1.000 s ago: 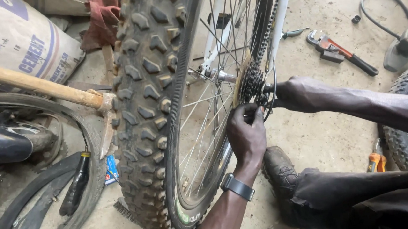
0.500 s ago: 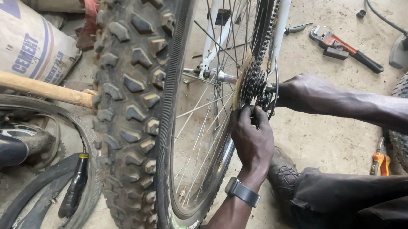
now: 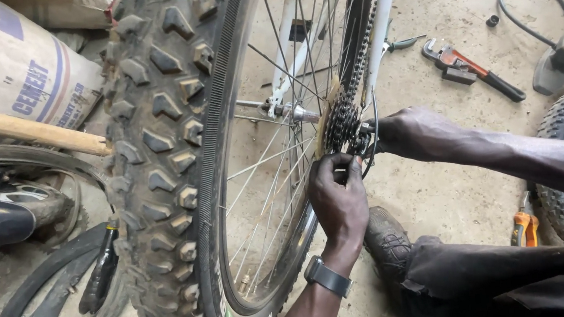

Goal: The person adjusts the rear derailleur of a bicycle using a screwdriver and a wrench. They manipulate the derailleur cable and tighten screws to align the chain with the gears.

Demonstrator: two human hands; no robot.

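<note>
At lower centre, the left hand (image 3: 339, 197), a watch on its wrist, is curling closed around something small beneath the sprocket cluster (image 3: 341, 123), likely bracing it. Just beyond, the right hand (image 3: 406, 132) is closing on the axle end at frame centre, steadying the knobby-tyred wheel (image 3: 162, 168). A pipe wrench (image 3: 473, 69) is lying upper right.

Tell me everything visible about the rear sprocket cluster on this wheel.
The sprocket cluster is a stack of dark, greasy-looking metal cogs at the hub of the knobby-tyred wheel, behind the spokes. A chain runs up from it along the white frame. The left hand reaches it from below; the right hand meets it from the side.
</note>
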